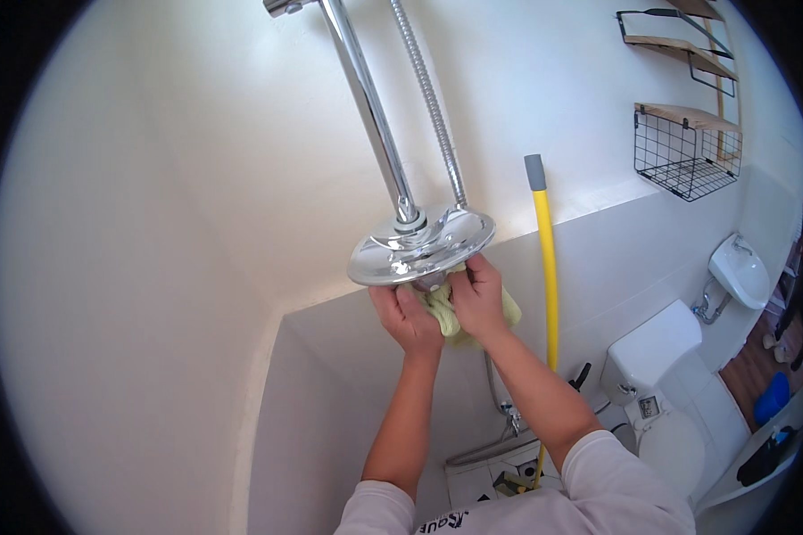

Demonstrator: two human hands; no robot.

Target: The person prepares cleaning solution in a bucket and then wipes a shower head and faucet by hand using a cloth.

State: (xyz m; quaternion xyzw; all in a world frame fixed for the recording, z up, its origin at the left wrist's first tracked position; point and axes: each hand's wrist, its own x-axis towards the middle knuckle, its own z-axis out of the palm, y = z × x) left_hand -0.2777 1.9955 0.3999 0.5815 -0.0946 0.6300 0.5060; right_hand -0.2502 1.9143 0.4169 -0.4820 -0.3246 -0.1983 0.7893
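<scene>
A chrome shower fixture with a wide rounded top [411,251] hangs at the middle of the view, at the lower end of a chrome riser pipe [369,110]. A ribbed metal shower hose [431,100] runs down to its right part. My left hand [408,319] touches the fixture's underside at the left, fingers bent upward; whether it also holds cloth is hidden. My right hand [478,294] grips a pale yellow-green cloth [445,317] against the underside at the right. The cloth hangs between and behind my hands.
A yellow pole with a grey end [546,267] stands right of my arms. Farther right are a wire basket shelf [686,154], a white washbasin [739,271] and a toilet with its cistern [654,344]. A wall tap [512,418] sits low behind my right forearm.
</scene>
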